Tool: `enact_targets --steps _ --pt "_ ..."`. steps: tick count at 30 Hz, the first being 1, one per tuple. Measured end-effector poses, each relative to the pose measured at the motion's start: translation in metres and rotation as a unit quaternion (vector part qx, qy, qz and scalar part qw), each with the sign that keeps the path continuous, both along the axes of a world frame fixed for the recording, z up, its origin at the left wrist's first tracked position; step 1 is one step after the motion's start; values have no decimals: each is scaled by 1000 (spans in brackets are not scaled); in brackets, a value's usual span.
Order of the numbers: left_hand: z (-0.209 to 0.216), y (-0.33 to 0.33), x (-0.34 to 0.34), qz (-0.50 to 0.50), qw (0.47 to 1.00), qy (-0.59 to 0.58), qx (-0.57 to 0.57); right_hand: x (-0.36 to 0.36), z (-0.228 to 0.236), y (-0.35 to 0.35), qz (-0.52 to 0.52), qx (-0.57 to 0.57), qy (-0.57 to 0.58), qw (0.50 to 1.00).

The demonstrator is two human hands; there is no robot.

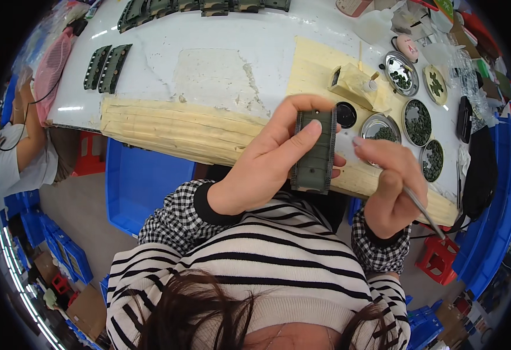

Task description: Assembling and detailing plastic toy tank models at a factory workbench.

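Note:
My left hand (261, 149) is wrapped round a dark green toy tank hull (314, 153), thumb pressed on its flat face and fingers behind. Toothed track strips run along the hull's long sides, and small round holes show in its face. To the right, my right hand (392, 186) is closed on a thin grey metal tool (421, 209), whose shaft slants out past the palm toward the lower right. The tool's working end is hidden by the fingers. A gap separates this hand from the hull. Nearest to it is a round metal dish (365, 131) of small dark green parts.
More dishes of small green parts, including a metal dish (412, 70), stand at the right. A tape-covered box (354, 87) and a black round lid (346, 115) lie nearby. Two track pieces (114, 69) lie far left; camouflaged hulls (188, 4) line the back. Another person's arm (30, 128) is at left.

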State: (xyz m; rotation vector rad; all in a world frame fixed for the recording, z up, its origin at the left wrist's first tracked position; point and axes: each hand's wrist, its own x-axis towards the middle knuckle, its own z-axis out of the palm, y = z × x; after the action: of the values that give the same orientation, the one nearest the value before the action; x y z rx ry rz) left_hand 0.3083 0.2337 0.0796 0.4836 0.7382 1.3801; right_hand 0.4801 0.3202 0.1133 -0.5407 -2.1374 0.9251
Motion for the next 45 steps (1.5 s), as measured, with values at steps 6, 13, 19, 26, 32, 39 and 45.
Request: enact_targets --steps 6,13,19,26,32,39,45 --pt "8 -3 -9 60 996 -56 -36 0 -34 16 -128 -80 -31 988" --pt "1 -7 -14 45 989 -129 -63 -8 -38 18 -136 -39 -79 987" --pt "8 -10 -14 78 987 -118 -71 -8 -39 18 -131 -49 -70 988" --pt "10 -10 -20 133 981 -114 -84 0 -18 4 -80 -113 58 989" --pt "8 -4 -16 163 973 -125 -101 -6 -13 -14 4 -128 132 983" --pt "10 -4 -12 161 973 -124 -109 -11 -10 -11 27 -134 65 988" --pt "7 -5 -14 142 975 -136 -101 -11 -11 -11 29 -127 61 990"
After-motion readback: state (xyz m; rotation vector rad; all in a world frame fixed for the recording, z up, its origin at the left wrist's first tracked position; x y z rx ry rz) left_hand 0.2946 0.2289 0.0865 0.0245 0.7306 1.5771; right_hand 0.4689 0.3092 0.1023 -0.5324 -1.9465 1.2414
